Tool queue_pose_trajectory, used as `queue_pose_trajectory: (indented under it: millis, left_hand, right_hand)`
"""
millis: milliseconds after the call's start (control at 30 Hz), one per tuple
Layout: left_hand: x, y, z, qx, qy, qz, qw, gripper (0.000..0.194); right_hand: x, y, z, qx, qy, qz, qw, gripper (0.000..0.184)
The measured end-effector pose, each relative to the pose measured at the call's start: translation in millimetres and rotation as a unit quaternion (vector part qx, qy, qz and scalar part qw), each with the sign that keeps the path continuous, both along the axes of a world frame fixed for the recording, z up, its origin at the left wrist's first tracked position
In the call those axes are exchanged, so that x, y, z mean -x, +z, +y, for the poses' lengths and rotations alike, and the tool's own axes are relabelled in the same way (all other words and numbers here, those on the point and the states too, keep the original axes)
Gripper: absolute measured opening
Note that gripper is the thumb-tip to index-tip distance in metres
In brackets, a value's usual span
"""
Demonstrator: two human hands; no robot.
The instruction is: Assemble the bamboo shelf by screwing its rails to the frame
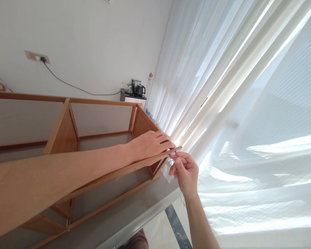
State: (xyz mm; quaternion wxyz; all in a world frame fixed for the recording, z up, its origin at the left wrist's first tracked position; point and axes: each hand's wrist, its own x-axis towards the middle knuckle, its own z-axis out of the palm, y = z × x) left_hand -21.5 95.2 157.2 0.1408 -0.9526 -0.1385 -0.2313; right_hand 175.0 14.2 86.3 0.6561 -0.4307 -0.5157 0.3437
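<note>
A long wooden rail (134,166) runs across the front of an open wooden frame (103,101). My left hand (151,143) reaches along it and grips it near its right end, fingers curled over the far side. Just below that end, my right hand (185,169) pinches a thin bent metal tool (174,159) that looks like a hex key. A small dark bolt or tool tip shows at the rail's end; the fingers hide most of the tool.
Upright wooden panels (64,133) divide the frame. White curtains (248,138) hang close on the right. Behind stands a small cabinet (132,98) with a black kettle (140,90); its cord (75,88) runs to a wall socket (36,56).
</note>
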Motion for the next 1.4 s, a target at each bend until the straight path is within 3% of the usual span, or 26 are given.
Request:
queue_pose_trajectory:
  millis: [367,533,633,833,1000,1067,1167,1267,1400]
  left_hand:
    - [-0.6,1.5,-0.8,-0.004,0.001,0.004,1.000,0.029]
    - [-0.5,0.3,-0.7,-0.021,-0.005,-0.005,1.000,0.034]
    - [-0.3,-0.4,-0.8,-0.020,0.003,0.000,1.000,0.034]
    - [-0.8,-1.7,0.6,-0.025,-0.002,0.008,1.000,0.033]
    - [-0.8,1.1,-0.7,0.002,0.006,0.014,1.000,0.033]
    - [-0.8,2.1,-1.3,0.014,0.011,0.014,1.000,0.031]
    - [-1.1,1.8,-1.1,0.025,0.015,0.000,1.000,0.029]
    - [-1.6,0.2,0.0,0.024,0.009,-0.017,1.000,0.028]
    - [-1.2,-0.3,0.5,0.024,0.005,-0.010,1.000,0.029]
  right_hand:
    - [-1.8,-2.8,1.1,-0.054,-0.023,-0.049,0.997,0.016]
    - [-1.2,-3.2,-3.4,-0.096,-0.092,-0.117,0.984,0.008]
    - [-3.2,-3.0,-6.1,-0.156,-0.135,-0.201,0.958,0.009]
    - [-4.3,7.8,-13.5,-0.268,-0.142,-0.366,0.880,0.039]
    - [-4.0,18.1,-13.8,-0.289,-0.164,-0.401,0.854,0.035]
    - [-4.5,21.3,-11.3,-0.260,-0.179,-0.384,0.868,0.024]
    - [-4.4,27.3,-7.4,-0.159,-0.174,-0.296,0.926,0.011]
    - [-3.6,33.0,-5.0,-0.078,-0.127,-0.172,0.974,0.019]
    - [-6.0,29.5,-2.3,-0.032,-0.062,-0.064,0.996,0.025]
